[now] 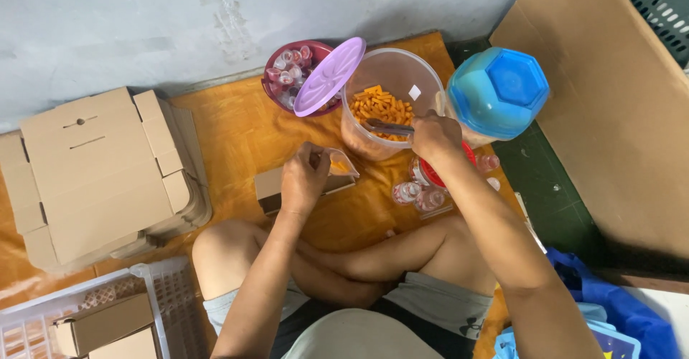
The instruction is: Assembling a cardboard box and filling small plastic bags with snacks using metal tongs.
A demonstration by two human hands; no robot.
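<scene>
While the right hand (433, 135) grips tongs (388, 126) lying sideways in the snack tub (391, 101), the left hand (303, 180) pinches a small bag (340, 164) just left of it.

Just past the right hand (434, 135), a clear tub (391, 79) shows bright orange snack sticks (380, 104); the tongs (387, 126) in that hand look dull grey, though blur makes it hard to be sure. Beyond the left hand (303, 180) sits a maroon bowl (276, 90) under a lilac lid (329, 76), with small pinkish-red cups (291, 68) inside. Right of the right hand stands a jar with a blue lid (499, 90), teal at its rim. Under the right wrist a red lid (438, 176) shows. Left of the left hand, plain tan flat boxes (100, 169) lie on an orange mat (244, 133). A white crate (154, 294) sits near the left elbow.
</scene>
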